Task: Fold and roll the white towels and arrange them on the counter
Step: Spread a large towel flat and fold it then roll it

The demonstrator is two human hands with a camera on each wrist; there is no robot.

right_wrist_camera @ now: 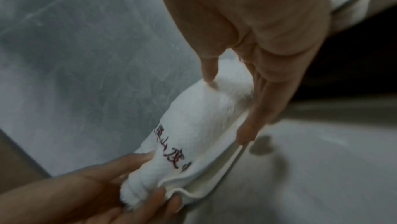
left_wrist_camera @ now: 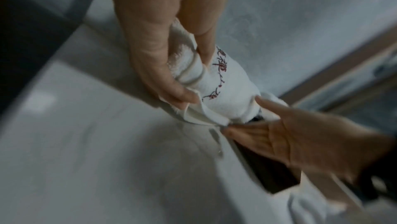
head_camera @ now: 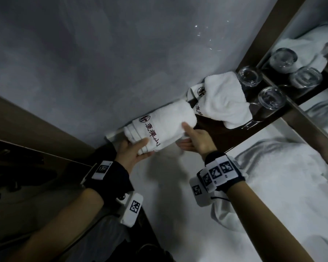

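A rolled white towel (head_camera: 163, 123) with red lettering is held at the front of the dark counter ledge (head_camera: 218, 129), against the grey wall. My left hand (head_camera: 147, 147) grips its left end, thumb on top and fingers beneath. My right hand (head_camera: 181, 136) holds the right end, thumb tip on top and straight fingers under the roll. The wrist views show the roll (left_wrist_camera: 227, 102) (right_wrist_camera: 193, 117) with a loose hemmed edge hanging below it, the left hand (left_wrist_camera: 196, 79) pinching one end and the right hand (right_wrist_camera: 226, 108) at the other. A second white towel (head_camera: 225, 99) lies loosely bunched on the ledge further right.
Two upturned glasses (head_camera: 249, 75) (head_camera: 272, 97) stand behind the bunched towel, next to a mirror (head_camera: 311, 53) that reflects them. A white basin surface (head_camera: 169, 186) spreads below the hands. More white cloth (head_camera: 282, 176) lies at the right.
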